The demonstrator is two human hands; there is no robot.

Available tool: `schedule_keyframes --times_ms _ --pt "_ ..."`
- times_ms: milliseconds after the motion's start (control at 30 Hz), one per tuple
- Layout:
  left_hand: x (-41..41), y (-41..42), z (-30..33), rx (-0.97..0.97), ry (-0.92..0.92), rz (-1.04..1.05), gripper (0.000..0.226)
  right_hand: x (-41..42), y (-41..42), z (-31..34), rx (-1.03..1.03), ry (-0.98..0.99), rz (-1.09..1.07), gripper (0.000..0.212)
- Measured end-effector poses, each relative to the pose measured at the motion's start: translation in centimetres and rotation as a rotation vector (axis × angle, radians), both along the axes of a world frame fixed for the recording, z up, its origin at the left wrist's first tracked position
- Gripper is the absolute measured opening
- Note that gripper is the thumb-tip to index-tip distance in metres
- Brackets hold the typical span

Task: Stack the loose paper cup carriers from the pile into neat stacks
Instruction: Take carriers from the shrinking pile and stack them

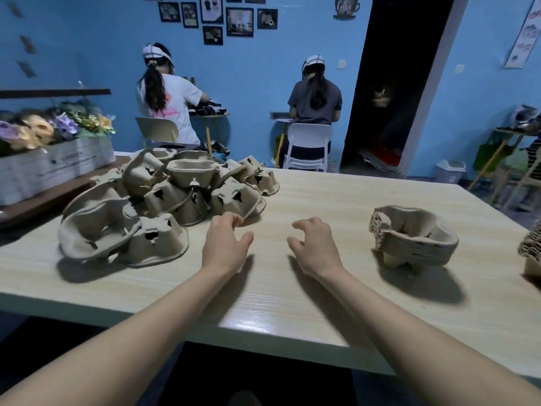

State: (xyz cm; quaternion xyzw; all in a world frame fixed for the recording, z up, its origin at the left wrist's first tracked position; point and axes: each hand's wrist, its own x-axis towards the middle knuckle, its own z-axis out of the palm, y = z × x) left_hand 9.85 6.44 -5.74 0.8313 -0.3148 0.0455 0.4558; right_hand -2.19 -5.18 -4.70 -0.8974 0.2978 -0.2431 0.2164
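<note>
both hands empty, fingers loosely curled: left hand (225,241) just right of the pile (164,200), right hand (314,244) between pile and stack (412,238) on the worktop (292,303). step: fetching; next, grip a loose carrier.

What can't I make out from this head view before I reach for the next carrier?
- Second stack: cut off by the right edge of the head view; its height cannot be told.
- Carriers at the back of the pile: hidden by those in front, so no count.
- Nested stack: layers too fine to count.
- Left hand and right hand: fingertips curl away; contact with the table is unclear.
</note>
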Motion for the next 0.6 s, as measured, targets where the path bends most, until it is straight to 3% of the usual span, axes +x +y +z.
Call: schedule_keyframes --times_ms 267,600 --pt "2.4 -0.8 -0.8 -0.039 -0.029 0.12 0.047 2.0 -1.3 -1.4 -0.078 0.098 -0.032 0.035" --pt "6.1 -4.1 -0.3 -0.098 0.078 0.192 0.083 2.0 -1.6 -1.8 -0.087 0.1 -0.005 0.032"
